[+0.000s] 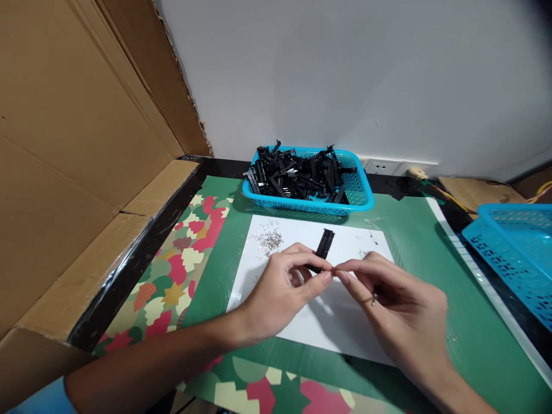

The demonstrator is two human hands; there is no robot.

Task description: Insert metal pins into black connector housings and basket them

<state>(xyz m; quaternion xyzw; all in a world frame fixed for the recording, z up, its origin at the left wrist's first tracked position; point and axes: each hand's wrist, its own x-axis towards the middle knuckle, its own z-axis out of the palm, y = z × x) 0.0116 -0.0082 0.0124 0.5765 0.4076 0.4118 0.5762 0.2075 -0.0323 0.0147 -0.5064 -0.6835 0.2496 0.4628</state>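
Over the white sheet of paper [328, 328], my left hand [284, 284] and my right hand [401, 305] meet at the fingertips. Each pinches thumb to forefinger; whatever sits between the tips is too small to make out. A narrow black plastic part [325, 244] shows just beyond my left fingers, its lower end hidden; I cannot tell if that hand touches it. Against my right thumb is a small metallic piece [374, 299]. A pile of tiny bent metal pieces [271, 240] lies on the paper to the left, with a few more [363, 253] near my right knuckles.
Behind the paper stands a blue basket [366, 198] heaped with black plastic parts [302, 175]. Another blue basket [509, 253] is at the right edge. Cardboard [77, 144] walls the left side. A socket [382, 167] and a cable [452, 198] lie by the wall.
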